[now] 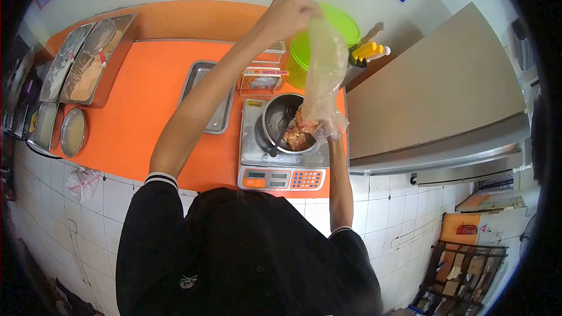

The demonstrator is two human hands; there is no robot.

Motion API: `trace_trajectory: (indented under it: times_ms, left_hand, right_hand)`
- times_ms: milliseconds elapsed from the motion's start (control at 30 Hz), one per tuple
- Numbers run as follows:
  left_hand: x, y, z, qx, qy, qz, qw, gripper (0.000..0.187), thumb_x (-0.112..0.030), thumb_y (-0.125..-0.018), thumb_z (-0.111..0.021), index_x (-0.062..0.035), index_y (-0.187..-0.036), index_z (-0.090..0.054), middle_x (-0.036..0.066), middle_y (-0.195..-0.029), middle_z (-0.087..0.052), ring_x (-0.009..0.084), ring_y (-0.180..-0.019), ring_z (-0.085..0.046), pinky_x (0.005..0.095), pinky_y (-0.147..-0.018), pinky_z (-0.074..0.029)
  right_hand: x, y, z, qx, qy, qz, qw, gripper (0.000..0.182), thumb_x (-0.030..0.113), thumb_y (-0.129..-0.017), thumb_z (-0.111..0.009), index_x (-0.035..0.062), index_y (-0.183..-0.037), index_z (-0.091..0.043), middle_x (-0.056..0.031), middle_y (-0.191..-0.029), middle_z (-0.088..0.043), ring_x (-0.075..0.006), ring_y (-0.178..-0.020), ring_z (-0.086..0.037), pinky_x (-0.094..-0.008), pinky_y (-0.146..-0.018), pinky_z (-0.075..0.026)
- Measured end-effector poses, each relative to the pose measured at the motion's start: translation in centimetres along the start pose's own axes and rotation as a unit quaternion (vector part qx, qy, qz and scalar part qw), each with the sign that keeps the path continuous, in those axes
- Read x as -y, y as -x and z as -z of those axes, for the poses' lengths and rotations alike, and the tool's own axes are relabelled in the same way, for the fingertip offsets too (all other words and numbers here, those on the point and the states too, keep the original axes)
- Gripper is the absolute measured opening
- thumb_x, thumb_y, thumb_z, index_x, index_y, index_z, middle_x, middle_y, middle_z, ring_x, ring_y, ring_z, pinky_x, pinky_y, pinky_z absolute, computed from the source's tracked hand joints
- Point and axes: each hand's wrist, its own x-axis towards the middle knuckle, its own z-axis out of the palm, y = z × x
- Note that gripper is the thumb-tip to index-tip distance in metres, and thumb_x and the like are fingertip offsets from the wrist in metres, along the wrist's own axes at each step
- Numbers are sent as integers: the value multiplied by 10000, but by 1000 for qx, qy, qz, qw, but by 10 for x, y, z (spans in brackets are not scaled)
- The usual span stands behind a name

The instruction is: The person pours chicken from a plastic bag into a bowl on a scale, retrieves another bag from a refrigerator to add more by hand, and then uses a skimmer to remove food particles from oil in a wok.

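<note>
My left hand (290, 14) is raised high, its fingers closed on the upper end of a clear plastic bag (325, 58). The bag hangs down over a metal bowl (268, 118). Lower down, my right hand (332, 126) grips the bag near the bowl's right rim, partly covered by crumpled plastic. Pieces of reddish raw meat (297, 138) lie in the bowl just below the bag. A black-handled utensil (282, 131) leans in the bowl, its handle over the front rim. Under the bowl is a digital scale (250, 140) with orange keys.
Behind the scale stand a white wire rack (263, 72) and a lime-green tub (298, 58). A metal tray (219, 118) lies under my left forearm. Metal containers of powder (82, 82) and a bowl (73, 133) sit far left. A fridge (439, 93) borders the orange counter on the right.
</note>
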Motion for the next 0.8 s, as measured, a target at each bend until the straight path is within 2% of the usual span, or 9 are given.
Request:
trace_trajectory:
  times_ms: [167, 267, 467, 567, 800]
  left_hand:
    - [-6, 1, 2, 2, 11, -4, 1000, 207, -137, -699, -533, -22, -809, -666, 158, -785, -634, 302, -732, -615, 346, -698, -480]
    - [-3, 0, 3, -20, -1, -28, 999, 116, -97, -755, -598, -33, -819, -671, 103, -767, -644, 208, -653, -598, 290, -625, -474]
    - [1, 3, 17, -33, -17, -24, 999, 130, -116, -773, -599, -36, -845, -672, 92, -792, -653, 191, -673, -604, 282, -650, -481]
    - [-1, 8, 26, -42, -21, -7, 999, 142, -123, -777, -595, -37, -859, -672, 100, -808, -657, 186, -688, -615, 281, -657, -484]
    - [17, 21, 48, -61, -63, 93, 992, 208, -208, -780, -602, -31, -867, -669, 119, -783, -658, 172, -704, -631, 279, -661, -482]
  right_hand:
    - [5, 2, 3, -16, 7, 19, 1000, 343, 224, -852, -521, 45, -1141, -475, -41, -998, -559, -166, -850, -548, -284, -708, -463]
    - [22, 2, 6, -30, 25, 41, 998, 340, 218, -854, -520, 44, -1142, -475, -41, -1000, -560, -166, -854, -548, -283, -713, -463]
    - [50, 7, 11, -47, 71, 67, 994, 334, 206, -856, -519, 42, -1144, -476, -39, -1006, -561, -165, -864, -549, -282, -724, -463]
    - [54, 10, 13, -54, 82, 72, 993, 331, 200, -857, -519, 41, -1145, -477, -39, -1008, -562, -165, -869, -549, -281, -730, -463]
    - [64, 13, 17, -74, 73, 99, 990, 325, 187, -860, -518, 38, -1147, -478, -37, -1014, -563, -164, -880, -549, -280, -743, -463]
